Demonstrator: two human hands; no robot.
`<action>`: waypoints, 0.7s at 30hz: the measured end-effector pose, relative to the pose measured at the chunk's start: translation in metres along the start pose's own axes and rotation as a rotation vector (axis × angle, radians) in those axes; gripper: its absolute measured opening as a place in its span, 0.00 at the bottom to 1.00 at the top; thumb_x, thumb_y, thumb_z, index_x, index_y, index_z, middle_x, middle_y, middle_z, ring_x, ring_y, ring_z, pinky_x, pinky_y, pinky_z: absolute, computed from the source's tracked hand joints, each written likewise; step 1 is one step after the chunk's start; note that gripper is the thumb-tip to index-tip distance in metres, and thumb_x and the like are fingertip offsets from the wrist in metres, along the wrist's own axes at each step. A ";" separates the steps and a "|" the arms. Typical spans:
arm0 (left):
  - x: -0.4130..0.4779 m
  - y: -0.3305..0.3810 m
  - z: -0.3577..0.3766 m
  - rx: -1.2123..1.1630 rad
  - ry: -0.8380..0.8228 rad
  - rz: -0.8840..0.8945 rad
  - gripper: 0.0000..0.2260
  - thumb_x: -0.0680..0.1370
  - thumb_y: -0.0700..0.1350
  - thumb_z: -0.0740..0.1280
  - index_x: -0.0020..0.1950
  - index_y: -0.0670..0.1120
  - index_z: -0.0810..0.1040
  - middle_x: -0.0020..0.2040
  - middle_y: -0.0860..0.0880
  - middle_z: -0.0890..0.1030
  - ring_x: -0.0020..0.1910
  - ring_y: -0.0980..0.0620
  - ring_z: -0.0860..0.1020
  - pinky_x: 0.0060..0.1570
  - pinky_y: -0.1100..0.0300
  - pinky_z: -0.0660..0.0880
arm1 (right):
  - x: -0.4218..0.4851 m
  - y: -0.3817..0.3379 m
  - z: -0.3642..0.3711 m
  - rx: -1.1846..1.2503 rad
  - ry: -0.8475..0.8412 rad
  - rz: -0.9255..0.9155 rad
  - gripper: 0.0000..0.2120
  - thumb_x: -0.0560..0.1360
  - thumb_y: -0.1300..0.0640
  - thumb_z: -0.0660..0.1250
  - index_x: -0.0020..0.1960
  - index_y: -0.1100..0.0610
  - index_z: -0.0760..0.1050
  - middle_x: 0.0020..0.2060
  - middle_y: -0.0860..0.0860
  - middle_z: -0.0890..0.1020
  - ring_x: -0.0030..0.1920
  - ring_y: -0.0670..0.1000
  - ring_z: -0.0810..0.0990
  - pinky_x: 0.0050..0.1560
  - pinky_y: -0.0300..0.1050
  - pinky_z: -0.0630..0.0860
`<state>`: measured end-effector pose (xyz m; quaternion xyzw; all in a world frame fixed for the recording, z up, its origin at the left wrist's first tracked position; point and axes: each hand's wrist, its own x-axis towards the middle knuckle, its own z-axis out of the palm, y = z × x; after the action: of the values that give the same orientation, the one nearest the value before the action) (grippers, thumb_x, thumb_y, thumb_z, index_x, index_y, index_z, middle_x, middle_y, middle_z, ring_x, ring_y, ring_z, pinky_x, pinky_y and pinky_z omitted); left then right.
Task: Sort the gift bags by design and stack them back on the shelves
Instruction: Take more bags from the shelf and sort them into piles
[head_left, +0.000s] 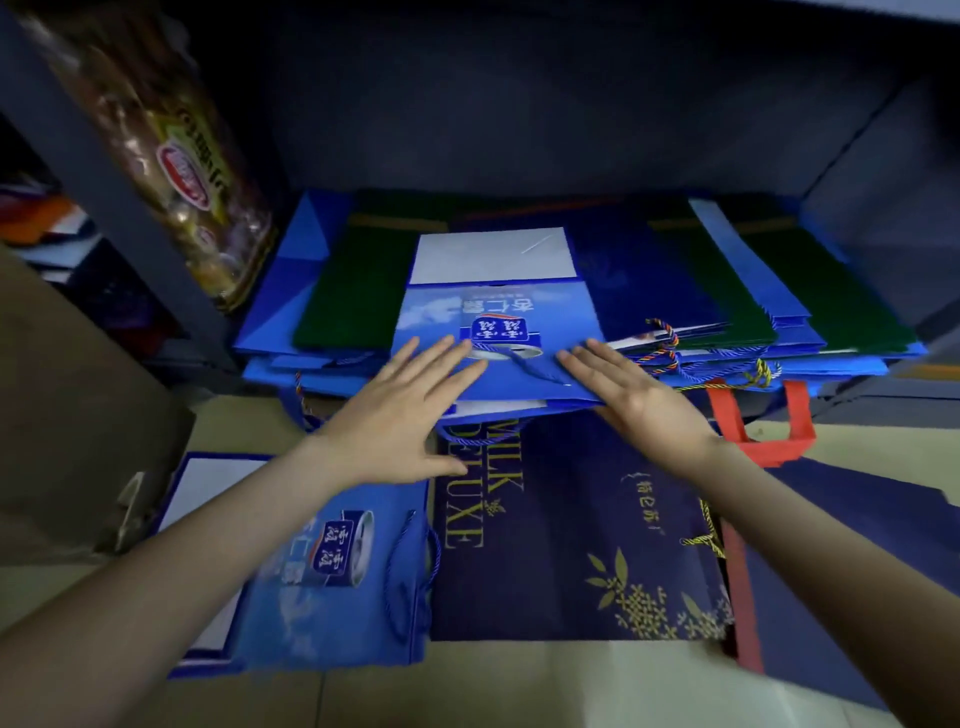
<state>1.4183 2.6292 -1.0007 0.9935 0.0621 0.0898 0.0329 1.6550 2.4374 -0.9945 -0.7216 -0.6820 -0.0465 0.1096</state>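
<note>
The place was a dim bay of a dark grey metal shelf (519, 119), standing low over a floor (519, 680) of pale beige tiles. On the lowest board lay a wide pile of flat gift bags (737, 291), blue and dark green ones overlapping, with their cord handles hanging over the front edge.

Against the left post leaned a clear snack packet (171, 161) with a red label. A brown surface, maybe a box, filled the left side. A red strap handle (758, 421) hung down from the pile at the right. On the floor in front lay a second blue bag with a can picture (332, 597) and, just beside it, a navy bag printed "MILK DELUXE" (566, 535); the forearms crossed above both.

The top blue bag (498, 312) lay flat on the middle of the pile. Its long axis ran from the person into the shelf, with the white bottom panel toward the back and the opening toward the person, so the print stood upside down. The left hand (400, 410) and the right hand (639, 395) were both flat with straight fingers, pressing on its near edge.
</note>
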 end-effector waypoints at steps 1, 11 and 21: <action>-0.010 -0.007 0.002 0.054 -0.026 0.011 0.45 0.68 0.70 0.61 0.77 0.46 0.53 0.76 0.45 0.57 0.76 0.47 0.55 0.73 0.50 0.45 | -0.009 0.007 -0.001 0.051 -0.026 0.006 0.33 0.71 0.71 0.70 0.73 0.61 0.65 0.70 0.57 0.70 0.73 0.56 0.63 0.72 0.43 0.60; -0.015 0.000 0.035 0.290 0.127 0.099 0.24 0.70 0.35 0.61 0.67 0.37 0.72 0.62 0.36 0.77 0.60 0.39 0.77 0.60 0.44 0.72 | 0.011 -0.044 -0.037 -0.063 -0.395 0.356 0.38 0.75 0.33 0.51 0.75 0.59 0.59 0.77 0.54 0.56 0.77 0.50 0.47 0.74 0.48 0.36; -0.022 0.032 0.037 0.204 0.298 0.249 0.17 0.74 0.47 0.69 0.59 0.40 0.76 0.57 0.43 0.80 0.55 0.45 0.79 0.62 0.52 0.68 | 0.008 -0.104 -0.028 -0.026 -0.628 0.464 0.50 0.68 0.25 0.55 0.76 0.44 0.31 0.78 0.53 0.42 0.77 0.58 0.41 0.73 0.65 0.44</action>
<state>1.4071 2.5929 -1.0383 0.9674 -0.0482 0.2323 -0.0886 1.5547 2.4442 -0.9555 -0.8371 -0.5005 0.1940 -0.1057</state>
